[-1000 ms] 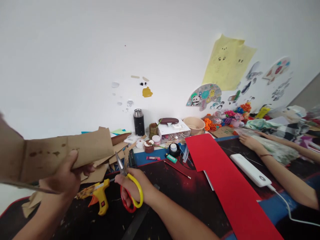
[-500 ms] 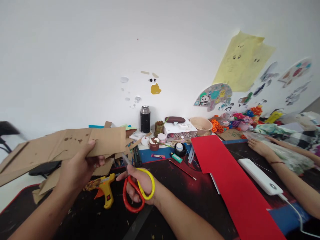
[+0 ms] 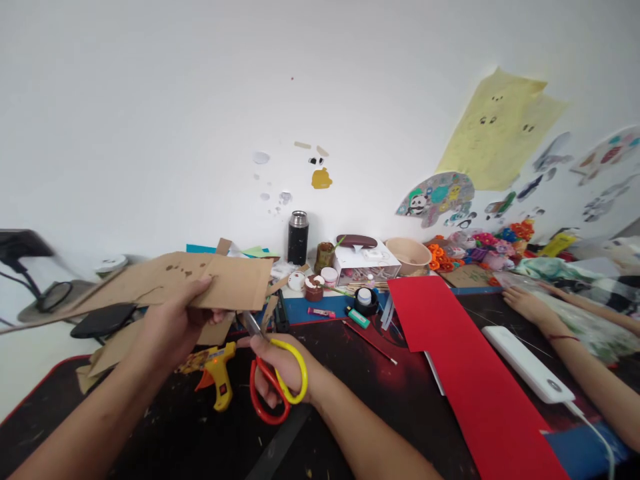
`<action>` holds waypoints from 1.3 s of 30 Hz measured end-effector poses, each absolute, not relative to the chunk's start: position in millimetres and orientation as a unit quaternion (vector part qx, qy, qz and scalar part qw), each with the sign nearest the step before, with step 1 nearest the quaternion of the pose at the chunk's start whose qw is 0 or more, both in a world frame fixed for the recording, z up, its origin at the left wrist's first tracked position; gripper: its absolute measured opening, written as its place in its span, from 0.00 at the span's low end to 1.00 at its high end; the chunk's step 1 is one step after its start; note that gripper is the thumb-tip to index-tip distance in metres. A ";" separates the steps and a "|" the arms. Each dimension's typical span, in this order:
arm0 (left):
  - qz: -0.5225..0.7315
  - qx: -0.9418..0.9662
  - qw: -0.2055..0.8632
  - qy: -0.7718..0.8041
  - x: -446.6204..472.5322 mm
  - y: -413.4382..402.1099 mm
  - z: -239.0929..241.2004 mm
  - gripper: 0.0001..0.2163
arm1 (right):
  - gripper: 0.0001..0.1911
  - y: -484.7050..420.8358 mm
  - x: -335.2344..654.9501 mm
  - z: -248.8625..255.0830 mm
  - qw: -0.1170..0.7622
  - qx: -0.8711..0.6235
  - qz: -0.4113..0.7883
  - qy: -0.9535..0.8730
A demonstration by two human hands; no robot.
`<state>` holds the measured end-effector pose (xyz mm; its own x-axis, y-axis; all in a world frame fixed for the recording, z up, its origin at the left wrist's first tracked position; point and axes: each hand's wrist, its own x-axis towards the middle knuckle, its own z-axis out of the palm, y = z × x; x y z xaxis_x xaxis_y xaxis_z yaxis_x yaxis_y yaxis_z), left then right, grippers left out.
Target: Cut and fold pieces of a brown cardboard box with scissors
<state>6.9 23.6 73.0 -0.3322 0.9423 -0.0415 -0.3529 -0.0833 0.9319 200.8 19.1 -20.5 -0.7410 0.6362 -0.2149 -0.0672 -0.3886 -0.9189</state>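
Note:
My left hand (image 3: 173,323) grips a large stained piece of brown cardboard (image 3: 165,283) and holds it nearly flat above the dark table (image 3: 380,400). My right hand (image 3: 283,367) is closed through the yellow and red handles of a pair of scissors (image 3: 275,377). The scissor blades point up and left, just under the cardboard's right edge. A yellow glue gun (image 3: 217,373) lies on the table between my two hands.
A long red sheet (image 3: 465,373) crosses the table on the right. Another person's forearms (image 3: 575,340) rest beyond it beside a white power bank (image 3: 530,363). A black flask (image 3: 298,238), jars, a white box (image 3: 367,263) and a bowl (image 3: 409,253) line the wall. More cardboard scraps lie at left.
My left hand has tilted the cardboard flatter and brought it rightward toward the scissors. The scissors stay in my right hand. The view has shifted left, showing a chair.

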 end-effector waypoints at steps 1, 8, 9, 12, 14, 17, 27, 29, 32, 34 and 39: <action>0.668 0.312 0.485 0.471 7.3 23.2 71.5 0.14 | 0.42 18.8 199.7 -21.4 0.218 -0.300 0.768 -0.522; 0.671 0.294 0.472 0.490 10.7 22.7 58.4 0.14 | 0.28 13.6 201.5 -18.9 0.184 -0.333 0.722 -0.578; 0.670 0.292 0.473 0.492 10.4 23.2 57.8 0.13 | 0.28 12.8 201.9 -18.5 0.189 -0.333 0.718 -0.581; 0.664 0.296 0.482 0.489 8.2 24.9 58.0 0.14 | 0.29 11.4 202.1 -19.6 0.207 -0.343 0.709 -0.581; 0.663 0.301 0.489 0.480 6.6 25.7 59.5 0.15 | 0.29 11.6 201.8 -21.3 0.219 -0.353 0.698 -0.584; 0.667 0.304 0.492 0.470 6.2 25.5 62.1 0.17 | 0.26 13.4 201.2 -22.1 0.234 -0.373 0.647 -0.622; 0.679 0.283 0.476 0.482 7.0 25.5 57.9 0.17 | 0.36 26.8 198.1 -27.0 0.314 -0.369 0.662 -0.571; 0.665 0.280 0.469 0.510 6.1 25.3 58.3 0.20 | 0.35 27.3 200.0 -25.5 0.327 -0.377 0.674 -0.545; 0.622 0.318 0.480 0.531 4.5 23.7 60.0 0.22 | 0.32 26.5 202.6 -20.8 0.351 -0.377 0.679 -0.523; 0.586 0.364 0.491 0.532 1.5 23.6 59.4 0.21 | 0.31 26.5 204.3 -17.6 0.377 -0.371 0.675 -0.515; 0.543 0.426 0.476 0.545 -11.3 28.4 50.8 0.17 | 0.33 32.4 212.0 -9.3 0.445 -0.390 0.644 -0.486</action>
<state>-11.3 28.4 50.8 -0.1830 0.9815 -0.0556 -0.0523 0.0468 0.9975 212.0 32.4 -9.3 -0.3003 0.9512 -0.0705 -0.1935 -0.1331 -0.9720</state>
